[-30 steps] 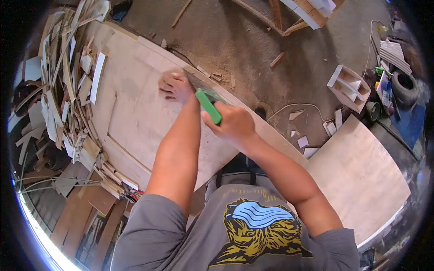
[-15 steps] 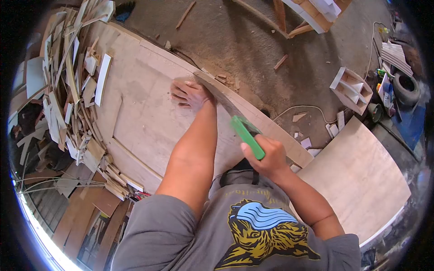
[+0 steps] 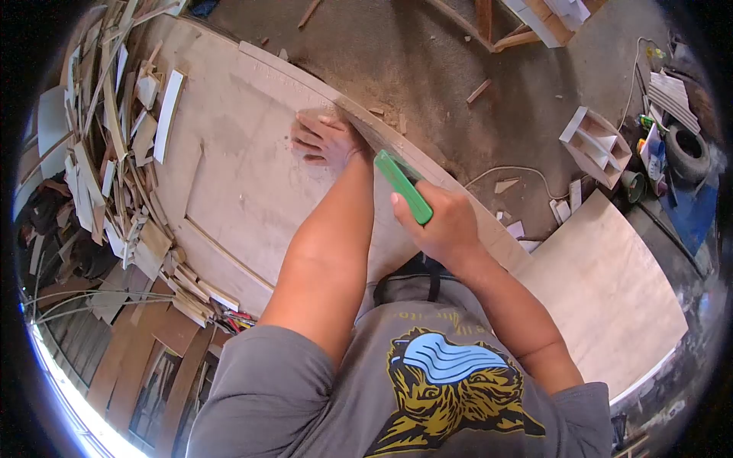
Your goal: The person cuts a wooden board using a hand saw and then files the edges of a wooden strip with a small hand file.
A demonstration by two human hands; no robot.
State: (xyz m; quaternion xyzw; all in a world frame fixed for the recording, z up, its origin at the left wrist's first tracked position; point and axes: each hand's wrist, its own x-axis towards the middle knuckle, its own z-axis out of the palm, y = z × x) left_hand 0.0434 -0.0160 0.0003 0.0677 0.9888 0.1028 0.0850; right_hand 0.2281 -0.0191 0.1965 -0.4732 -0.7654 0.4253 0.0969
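Note:
My left hand lies flat on a large pale wooden board, its fingers spread towards the left. Wrapped round the green handle of a handsaw is my right hand, to the right of my left wrist. The saw's blade runs up and left from the handle, close beside my left hand, along a strip at the board's far edge. Part of the blade is hard to make out against the wood.
Wood offcuts are heaped at the left. A curved pale sheet lies at the right, near a small wooden box and a tyre. A wooden frame stands beyond the board, and a cable crosses the floor.
The saw and my right hand moved down and right, then back up and left a little. My left hand shifted slightly right in view and stays on the board.

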